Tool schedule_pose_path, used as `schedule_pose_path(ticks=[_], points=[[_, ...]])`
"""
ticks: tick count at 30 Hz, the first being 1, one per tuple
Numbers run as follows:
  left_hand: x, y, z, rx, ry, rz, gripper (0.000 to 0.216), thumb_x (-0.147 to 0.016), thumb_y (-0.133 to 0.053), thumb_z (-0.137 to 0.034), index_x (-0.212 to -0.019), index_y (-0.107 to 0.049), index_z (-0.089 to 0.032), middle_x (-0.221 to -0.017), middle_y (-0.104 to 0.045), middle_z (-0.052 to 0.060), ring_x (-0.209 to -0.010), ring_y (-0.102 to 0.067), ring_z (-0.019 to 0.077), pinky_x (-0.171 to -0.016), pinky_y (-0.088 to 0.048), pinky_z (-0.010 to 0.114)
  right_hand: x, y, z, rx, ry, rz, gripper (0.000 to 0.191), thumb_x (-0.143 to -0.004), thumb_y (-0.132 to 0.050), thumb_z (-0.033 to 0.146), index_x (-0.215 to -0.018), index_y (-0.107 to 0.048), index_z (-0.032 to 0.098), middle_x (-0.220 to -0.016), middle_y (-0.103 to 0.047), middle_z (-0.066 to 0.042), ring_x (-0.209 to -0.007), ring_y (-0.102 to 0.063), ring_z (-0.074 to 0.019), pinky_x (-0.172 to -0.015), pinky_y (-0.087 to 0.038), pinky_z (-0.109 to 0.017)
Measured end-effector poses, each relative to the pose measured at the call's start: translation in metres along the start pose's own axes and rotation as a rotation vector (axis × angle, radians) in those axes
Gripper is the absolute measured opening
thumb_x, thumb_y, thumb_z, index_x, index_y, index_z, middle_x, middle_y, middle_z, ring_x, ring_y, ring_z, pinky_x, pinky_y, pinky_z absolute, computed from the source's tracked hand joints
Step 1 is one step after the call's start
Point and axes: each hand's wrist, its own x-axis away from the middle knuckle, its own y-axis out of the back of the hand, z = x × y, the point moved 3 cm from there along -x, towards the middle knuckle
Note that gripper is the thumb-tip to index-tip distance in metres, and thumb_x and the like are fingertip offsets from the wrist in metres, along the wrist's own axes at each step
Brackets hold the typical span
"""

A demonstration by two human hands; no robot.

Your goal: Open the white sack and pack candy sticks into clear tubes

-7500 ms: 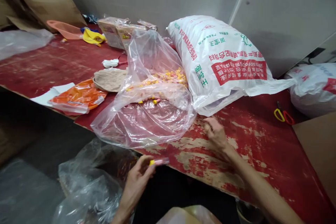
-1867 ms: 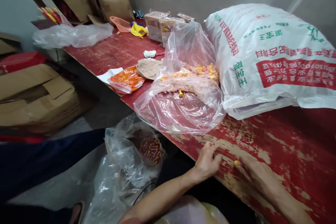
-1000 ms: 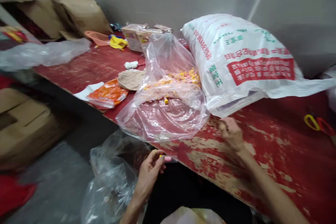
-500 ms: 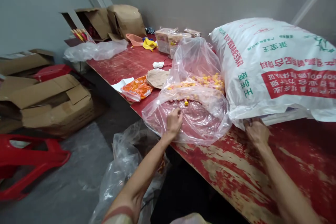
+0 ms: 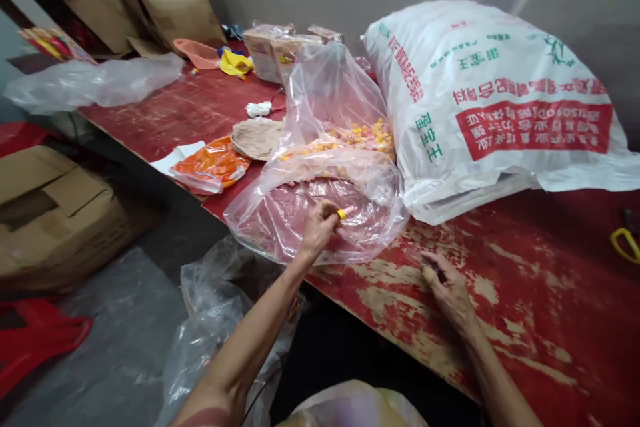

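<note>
My left hand (image 5: 320, 230) is closed in a pinch over the front of a clear plastic bag (image 5: 250, 217). At its fingertips is a small yellow-and-pink plastic piece (image 5: 342, 214). Deeper in the bag lies a heap of similar small pieces (image 5: 373, 139), seen partly through the film. My right hand (image 5: 450, 287) is just above the worn red table (image 5: 505, 267), in front of a big white woven sack (image 5: 480, 80) and apart from it. Its fingers are curled towards the thumb; whatever they hold, if anything, is too small to make out.
Left of the bag lie a beige round pad (image 5: 256, 139), an orange wrapper (image 5: 213, 163) and a white bundle (image 5: 259, 109). Yellow-handled scissors (image 5: 625, 245) lie at the right. Cardboard boxes (image 5: 50, 220) and a red stool (image 5: 40, 340) stand left of the table.
My left hand has reached the yellow-and-pink piece that lay in the bag mouth and taken hold of it. My right hand has come away from the sack's lower edge. The view has turned right.
</note>
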Motion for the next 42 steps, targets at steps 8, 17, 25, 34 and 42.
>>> schedule_pose_path(ticks=[8,17,25,34,42], points=[[0.096,-0.07,-0.013,0.364,0.284,0.43,0.014,-0.068,-0.059,-0.025,-0.077,-0.057,-0.014,-0.053,-0.06,-0.003,-0.041,-0.054,0.0086,-0.043,-0.042,0.018,0.007,0.001,0.05,-0.016,0.158,0.19,0.025,-0.089,-0.047,0.03,-0.107,-0.061,0.019,-0.099,-0.066,-0.007,-0.089,-0.062,-0.0191,-0.079,-0.05,-0.031],[0.126,-0.081,0.002,0.259,0.201,0.317,0.013,-0.07,-0.056,-0.022,-0.074,-0.067,-0.016,-0.071,-0.065,0.001,-0.053,-0.057,0.0106,-0.051,-0.048,0.022,0.033,-0.009,0.061,0.095,0.196,0.19,0.023,-0.09,-0.045,0.028,-0.105,-0.06,0.019,-0.097,-0.067,-0.008,-0.084,-0.064,-0.0196,-0.075,-0.051,-0.032],[0.136,-0.085,0.005,0.034,0.095,0.401,0.01,-0.068,-0.056,-0.014,-0.074,-0.064,-0.015,-0.069,-0.063,0.002,-0.06,-0.056,0.0138,-0.06,-0.047,0.026,0.041,0.002,0.05,0.199,0.13,0.34,0.024,-0.092,-0.041,0.035,-0.097,-0.061,0.021,-0.089,-0.068,-0.005,-0.078,-0.065,-0.0186,-0.069,-0.05,-0.029],[0.129,-0.061,0.004,-0.103,-0.116,0.225,0.033,-0.077,-0.045,-0.006,-0.101,-0.065,-0.016,-0.09,-0.063,0.006,-0.084,-0.06,0.0163,-0.082,-0.047,0.028,0.037,0.006,0.014,0.733,0.21,0.487,0.019,-0.087,-0.04,0.031,-0.077,-0.054,0.024,-0.065,-0.058,-0.002,-0.052,-0.052,-0.0175,-0.049,-0.031,-0.029],[0.121,-0.062,-0.005,-0.006,-0.099,0.25,0.024,-0.087,-0.047,-0.026,-0.1,-0.064,-0.018,-0.096,-0.066,0.007,-0.089,-0.063,0.0194,-0.084,-0.048,0.032,0.007,-0.002,0.038,0.63,0.197,0.454,0.018,-0.091,-0.037,0.025,-0.08,-0.05,0.019,-0.066,-0.053,-0.003,-0.055,-0.047,-0.0142,-0.055,-0.032,-0.028]])
